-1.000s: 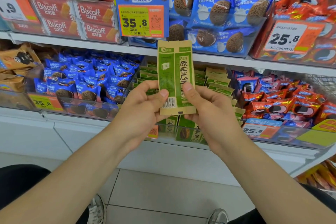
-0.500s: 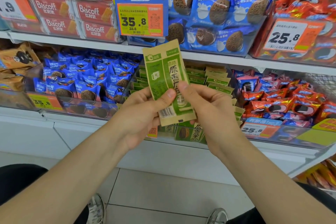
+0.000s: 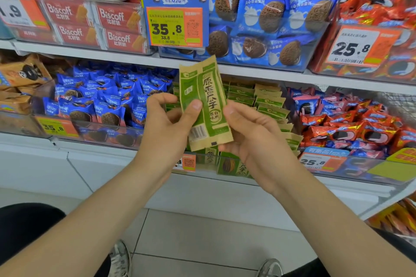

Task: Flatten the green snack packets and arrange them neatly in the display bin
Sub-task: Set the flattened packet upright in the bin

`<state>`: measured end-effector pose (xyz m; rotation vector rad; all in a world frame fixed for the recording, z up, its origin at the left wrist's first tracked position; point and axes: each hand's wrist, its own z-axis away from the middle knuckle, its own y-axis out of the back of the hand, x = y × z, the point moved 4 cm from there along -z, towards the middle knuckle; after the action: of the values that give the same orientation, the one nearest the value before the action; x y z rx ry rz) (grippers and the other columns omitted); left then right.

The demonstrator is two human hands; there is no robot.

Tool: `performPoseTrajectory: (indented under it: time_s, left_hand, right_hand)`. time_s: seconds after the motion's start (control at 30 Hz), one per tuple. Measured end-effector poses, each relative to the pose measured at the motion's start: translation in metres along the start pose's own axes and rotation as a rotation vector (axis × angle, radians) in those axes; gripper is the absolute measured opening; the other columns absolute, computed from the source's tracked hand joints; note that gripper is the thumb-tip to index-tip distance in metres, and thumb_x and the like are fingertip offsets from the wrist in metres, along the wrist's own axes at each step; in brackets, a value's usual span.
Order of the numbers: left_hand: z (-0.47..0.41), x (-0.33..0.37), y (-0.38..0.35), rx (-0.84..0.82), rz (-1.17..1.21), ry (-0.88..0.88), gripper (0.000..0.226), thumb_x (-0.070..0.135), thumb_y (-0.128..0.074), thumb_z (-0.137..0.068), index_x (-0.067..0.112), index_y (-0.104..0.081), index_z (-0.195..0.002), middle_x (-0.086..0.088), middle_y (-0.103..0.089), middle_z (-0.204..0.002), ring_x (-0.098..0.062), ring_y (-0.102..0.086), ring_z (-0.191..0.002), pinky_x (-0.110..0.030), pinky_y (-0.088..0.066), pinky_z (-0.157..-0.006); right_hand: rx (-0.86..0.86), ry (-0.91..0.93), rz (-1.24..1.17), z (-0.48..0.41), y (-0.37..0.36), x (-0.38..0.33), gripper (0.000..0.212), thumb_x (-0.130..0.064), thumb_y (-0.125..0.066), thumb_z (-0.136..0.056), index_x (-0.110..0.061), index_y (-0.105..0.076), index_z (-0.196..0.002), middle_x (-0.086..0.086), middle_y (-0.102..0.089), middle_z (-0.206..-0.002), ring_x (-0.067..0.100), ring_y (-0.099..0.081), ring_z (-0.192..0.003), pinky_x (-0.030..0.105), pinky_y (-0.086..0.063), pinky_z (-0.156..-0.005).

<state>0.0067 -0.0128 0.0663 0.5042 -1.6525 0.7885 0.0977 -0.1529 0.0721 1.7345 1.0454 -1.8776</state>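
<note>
Both forearms reach in from 7 and 5 o'clock of the view and meet just above its centre, where the two hands hold one green snack packet (image 3: 206, 105) in front of the shelves. The packet stands nearly upright with its printed face toward the camera, its top leaning slightly toward 11 o'clock and its barcode near the lower edge.

The left hand (image 3: 166, 128) pinches the packet from its 9 o'clock side: the thumb lies across the front face about halfway up, and the fingers curl behind it, the index finger bent at the top. The right hand (image 3: 252, 141) grips it from the 3 o'clock side, with the thumb tip on the right edge of the front and the other fingers folded behind the lower right corner. Both wrists are bent back a little, palms turned inward toward each other.

Right behind the held packet, and extending toward its 3 o'clock, is the clear display bin (image 3: 231, 165) on the lower shelf. More green packets (image 3: 267, 102) stand in rows in it, and a few show through its front wall at 6 o'clock of the held packet.

At 9 o'clock of that bin sits a bin of blue cookie packets (image 3: 101, 99); at 3 o'clock, red cookie packets (image 3: 351, 128). On the upper shelf, Biscoff boxes (image 3: 112, 18) lie at 10 o'clock of the view, and a 35.8 price sign (image 3: 174, 27) hangs at 12 o'clock of the held packet. Two shoes (image 3: 120, 258) show on the tiled floor at 6 o'clock.
</note>
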Motion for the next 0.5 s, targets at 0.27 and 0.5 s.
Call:
performPoseTrajectory:
  time_s: [0.27, 0.5]
  left_hand:
    - [0.003, -0.008, -0.004, -0.157, -0.379, -0.26, 0.007, 0.013, -0.066, -0.106, 0.019, -0.068, -0.109, 0.0, -0.075, -0.1, -0.015, -0.071, -0.091, -0.047, -0.061, -0.076]
    - [0.011, 0.002, -0.013, -0.215, -0.273, -0.278, 0.011, 0.023, -0.057, -0.111, 0.017, -0.064, -0.104, -0.004, -0.069, -0.097, -0.016, -0.064, -0.083, -0.041, -0.053, -0.072]
  right_hand:
    - [0.048, -0.071, -0.162, 0.001, -0.001, 0.013, 0.03, -0.026, -0.075, -0.087, -0.016, -0.081, -0.114, 0.003, -0.077, -0.094, 0.014, -0.07, -0.087, 0.026, -0.06, -0.082]
    - [0.227, 0.125, 0.118, 0.001, -0.002, 0.0, 0.045, -0.041, -0.083, -0.084, -0.002, -0.073, -0.105, 0.01, -0.072, -0.087, 0.02, -0.066, -0.081, 0.05, -0.061, -0.089]
